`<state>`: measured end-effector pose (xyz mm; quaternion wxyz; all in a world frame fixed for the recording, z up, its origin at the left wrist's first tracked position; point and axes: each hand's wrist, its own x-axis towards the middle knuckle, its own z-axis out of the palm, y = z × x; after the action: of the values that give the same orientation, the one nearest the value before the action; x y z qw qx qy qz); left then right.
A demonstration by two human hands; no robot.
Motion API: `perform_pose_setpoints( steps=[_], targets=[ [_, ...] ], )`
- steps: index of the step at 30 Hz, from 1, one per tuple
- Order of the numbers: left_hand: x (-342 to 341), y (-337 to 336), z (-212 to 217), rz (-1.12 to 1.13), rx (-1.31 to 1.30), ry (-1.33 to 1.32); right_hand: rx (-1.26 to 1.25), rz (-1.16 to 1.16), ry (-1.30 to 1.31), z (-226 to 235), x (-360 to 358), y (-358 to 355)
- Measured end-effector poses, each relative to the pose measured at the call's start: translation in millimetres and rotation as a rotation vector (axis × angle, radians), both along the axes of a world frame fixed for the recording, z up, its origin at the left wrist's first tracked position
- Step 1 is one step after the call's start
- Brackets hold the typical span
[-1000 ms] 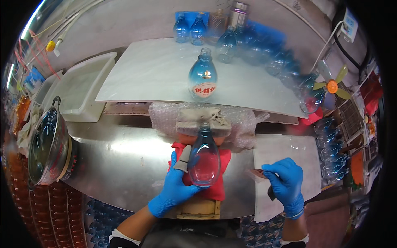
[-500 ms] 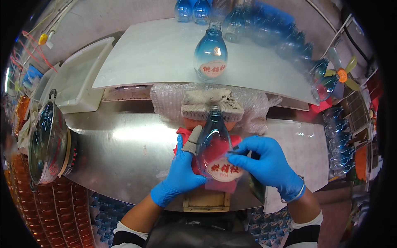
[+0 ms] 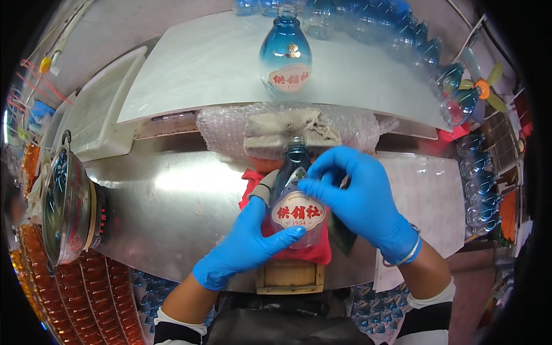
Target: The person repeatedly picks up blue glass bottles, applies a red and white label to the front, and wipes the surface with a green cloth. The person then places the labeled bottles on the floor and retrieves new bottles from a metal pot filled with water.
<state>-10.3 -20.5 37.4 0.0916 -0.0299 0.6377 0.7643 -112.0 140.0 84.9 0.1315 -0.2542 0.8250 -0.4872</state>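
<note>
A clear-to-blue glass bottle (image 3: 296, 155) leans with its neck against a folded ribbed cloth (image 3: 287, 129). Its front bears a cream label with red lettering (image 3: 298, 211) and a small emblem above. My left hand (image 3: 244, 238), blue-gloved with a grey cover on one finger, grips the bottle's lower left side, its thumb along the label's lower edge. At the bottle's upper right, my right hand (image 3: 356, 198), also blue-gloved, has its fingers pinched beside the emblem. What they hold is hidden. Red cloth (image 3: 316, 250) lies under the bottle above a wooden block (image 3: 290, 277).
Another labelled blue bottle (image 3: 286, 54) stands on the white board (image 3: 195, 69), with several more behind it. A metal pan (image 3: 63, 207) sits on a burner at left, near a white tray (image 3: 103, 109). A small fan (image 3: 483, 89) is at right. Bubble wrap (image 3: 221, 126) lies behind the cloth.
The bottle has turned so its label faces front, and the left thumb has come onto the label's lower edge. My right hand has moved up from the label to the emblem.
</note>
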Motion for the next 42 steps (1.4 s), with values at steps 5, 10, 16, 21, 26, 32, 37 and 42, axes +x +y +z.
perform_pose_setpoints(
  steps=[5, 10, 16, 21, 26, 32, 37, 42],
  targets=[
    [-3.6, -2.1, 1.7, 0.062, 0.087, -0.014, -0.259, -0.271, -0.311, -30.9, 23.2, 15.7],
    [-33.4, -3.7, 14.6, 0.128, 0.284, -0.276, -0.399, -0.259, -0.484, -60.3, 73.2, 15.7],
    [-33.2, 2.3, 16.7, 0.175, 0.328, -0.262, -0.495, -0.308, -0.532, -68.8, 79.1, 13.2],
    [-35.8, 3.1, 17.8, 0.182, 0.318, -0.273, -0.517, -0.31, -0.539, -67.7, 78.9, 11.3],
    [-34.4, 1.5, 8.0, 0.158, 0.259, -0.17, -0.536, -0.248, -0.508, -67.6, 77.1, 15.2],
    [-4.9, -6.1, -29.4, 0.109, 0.358, 0.114, -0.608, -0.204, -0.696, -75.3, 63.8, 29.6],
    [9.9, 1.1, -31.3, 0.181, 0.158, 0.14, -0.584, -0.153, -0.676, -73.9, 60.8, 30.6],
    [15.5, -1.8, -37.2, 0.123, 0.179, 0.195, -0.586, -0.136, -0.592, -72.3, 61.6, 25.1]
  ],
)
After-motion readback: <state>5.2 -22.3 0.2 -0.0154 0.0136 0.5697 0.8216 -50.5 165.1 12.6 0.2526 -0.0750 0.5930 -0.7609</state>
